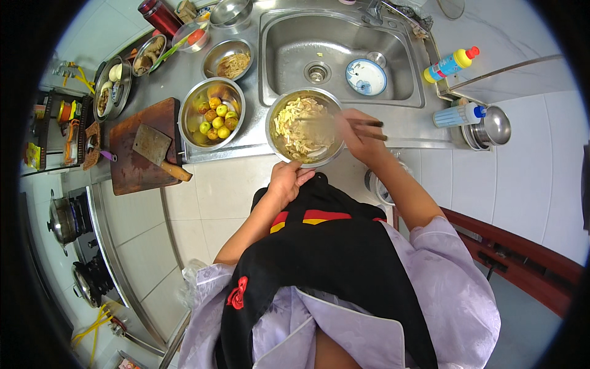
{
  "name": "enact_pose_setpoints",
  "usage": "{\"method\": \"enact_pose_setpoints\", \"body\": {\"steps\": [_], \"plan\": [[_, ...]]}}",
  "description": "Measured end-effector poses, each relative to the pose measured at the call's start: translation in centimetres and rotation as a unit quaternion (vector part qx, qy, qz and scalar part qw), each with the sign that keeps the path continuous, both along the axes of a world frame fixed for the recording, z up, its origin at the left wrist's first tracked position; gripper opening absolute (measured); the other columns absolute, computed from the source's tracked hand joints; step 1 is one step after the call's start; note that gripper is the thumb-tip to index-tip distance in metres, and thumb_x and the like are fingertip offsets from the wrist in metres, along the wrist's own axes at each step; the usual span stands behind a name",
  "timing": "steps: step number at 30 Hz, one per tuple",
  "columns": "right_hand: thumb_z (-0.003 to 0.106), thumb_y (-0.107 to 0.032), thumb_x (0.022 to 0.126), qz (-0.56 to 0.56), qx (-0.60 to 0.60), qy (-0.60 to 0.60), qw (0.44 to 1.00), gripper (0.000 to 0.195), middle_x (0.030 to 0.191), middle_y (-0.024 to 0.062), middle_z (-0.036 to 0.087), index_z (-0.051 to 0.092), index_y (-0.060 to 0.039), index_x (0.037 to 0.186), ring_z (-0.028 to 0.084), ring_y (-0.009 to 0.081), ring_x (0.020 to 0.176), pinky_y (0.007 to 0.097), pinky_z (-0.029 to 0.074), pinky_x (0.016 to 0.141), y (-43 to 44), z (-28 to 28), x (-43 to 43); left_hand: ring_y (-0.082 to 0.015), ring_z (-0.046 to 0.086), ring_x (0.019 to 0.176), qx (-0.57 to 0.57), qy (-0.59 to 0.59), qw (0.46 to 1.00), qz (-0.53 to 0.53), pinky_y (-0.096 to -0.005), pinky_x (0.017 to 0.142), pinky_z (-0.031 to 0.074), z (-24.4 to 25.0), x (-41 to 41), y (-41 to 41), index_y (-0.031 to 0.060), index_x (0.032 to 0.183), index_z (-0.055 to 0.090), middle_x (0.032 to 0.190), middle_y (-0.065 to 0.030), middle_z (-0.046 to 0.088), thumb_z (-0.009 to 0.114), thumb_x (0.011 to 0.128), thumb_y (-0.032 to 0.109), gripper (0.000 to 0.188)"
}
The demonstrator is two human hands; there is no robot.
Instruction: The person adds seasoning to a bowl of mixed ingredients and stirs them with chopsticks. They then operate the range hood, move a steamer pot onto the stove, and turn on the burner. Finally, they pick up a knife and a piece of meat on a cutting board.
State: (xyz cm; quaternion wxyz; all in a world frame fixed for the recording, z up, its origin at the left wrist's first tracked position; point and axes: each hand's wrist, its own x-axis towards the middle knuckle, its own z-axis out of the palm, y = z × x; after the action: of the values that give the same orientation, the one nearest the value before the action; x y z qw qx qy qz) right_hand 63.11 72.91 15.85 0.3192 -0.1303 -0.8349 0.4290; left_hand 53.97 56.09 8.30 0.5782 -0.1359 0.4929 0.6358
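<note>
A stainless steel bowl (272, 145) stands at the counter's front edge, overlapping the sink's near rim. Pale yellow shredded food (299, 127) fills much of it. My left hand (288, 181) grips the bowl's near rim, thumb on top and fingers underneath. In my right hand (362, 138) is a pair of wooden chopsticks (371, 129), whose rear ends stick out to the right. Their front part reaches over the food and is blurred, so I cannot make out the tips.
Left of the bowl stands a steel basin (186, 127) of small yellow-green round fruit. A cleaver (154, 145) lies on a wooden cutting board (124, 170), handle past its edge. The sink (286, 50) holds a blue-rimmed dish (366, 77). Bottles (454, 115) stand at right.
</note>
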Motion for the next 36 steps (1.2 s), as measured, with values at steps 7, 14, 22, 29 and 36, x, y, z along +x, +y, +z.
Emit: {"method": "enact_pose_setpoints", "body": {"steps": [7, 14, 22, 29, 36], "plan": [[0.058, -0.007, 0.080, 0.123, -0.127, -0.009, 0.984, 0.006, 0.074, 0.0068, 0.060, 0.060, -0.0016, 0.082, 0.054, 0.0158, 0.064, 0.0262, 0.044, 0.060, 0.4, -3.8, -2.1, -0.0263, 0.060, 0.083, 0.005, -0.015, 1.000, 0.017, -0.0302, 0.067, 0.055, -0.6, -0.3, -0.2, -0.0111, 0.105, 0.041, 0.099, -0.0192, 0.055, 0.043, 0.085, 0.002, 0.024], [0.059, -0.011, 0.081, 0.150, -0.006, -0.174, 0.973, 0.009, 0.076, 0.0067, 0.061, 0.061, -0.0029, 0.083, 0.057, 0.0170, 0.066, 0.0259, 0.045, 0.060, 1.3, 3.2, 2.9, -0.0259, 0.060, 0.082, 0.026, -0.022, 0.999, 0.016, -0.0303, 0.067, 0.055, -1.0, -0.2, -0.4, -0.0117, 0.105, 0.041, 0.099, -0.0191, 0.055, 0.043, 0.085, 0.003, 0.024], [0.058, -0.010, 0.081, 0.143, -0.183, -0.126, 0.965, 0.009, 0.079, 0.0082, 0.061, 0.061, -0.0020, 0.085, 0.056, 0.0158, 0.066, 0.0257, 0.045, 0.059, -0.4, -3.1, 3.0, -0.0266, 0.060, 0.082, 0.026, -0.024, 0.999, 0.014, -0.0297, 0.066, 0.055, -1.5, -0.1, -0.6, -0.0118, 0.105, 0.041, 0.099, -0.0197, 0.055, 0.043, 0.086, 0.003, 0.024], [0.054, -0.012, 0.085, -0.027, -0.247, -0.014, 0.968, 0.014, 0.069, 0.0048, 0.059, 0.059, 0.0014, 0.085, 0.055, 0.0085, 0.062, 0.0217, 0.045, 0.056, 1.0, -0.2, 2.4, -0.0257, 0.061, 0.081, 0.022, -0.025, 0.999, 0.030, -0.0294, 0.065, 0.055, -0.8, 0.0, -0.6, -0.0112, 0.105, 0.042, 0.098, -0.0187, 0.055, 0.042, 0.086, 0.004, 0.024], [0.053, -0.013, 0.086, -0.116, -0.291, 0.010, 0.950, 0.016, 0.073, 0.0055, 0.060, 0.059, 0.0017, 0.087, 0.055, 0.0089, 0.061, 0.0212, 0.046, 0.055, 0.4, -5.6, 1.9, -0.0250, 0.061, 0.082, 0.012, -0.011, 1.000, 0.011, -0.0295, 0.066, 0.055, -0.6, 0.0, -0.2, -0.0118, 0.106, 0.041, 0.097, -0.0184, 0.056, 0.042, 0.086, 0.004, 0.025]]}}
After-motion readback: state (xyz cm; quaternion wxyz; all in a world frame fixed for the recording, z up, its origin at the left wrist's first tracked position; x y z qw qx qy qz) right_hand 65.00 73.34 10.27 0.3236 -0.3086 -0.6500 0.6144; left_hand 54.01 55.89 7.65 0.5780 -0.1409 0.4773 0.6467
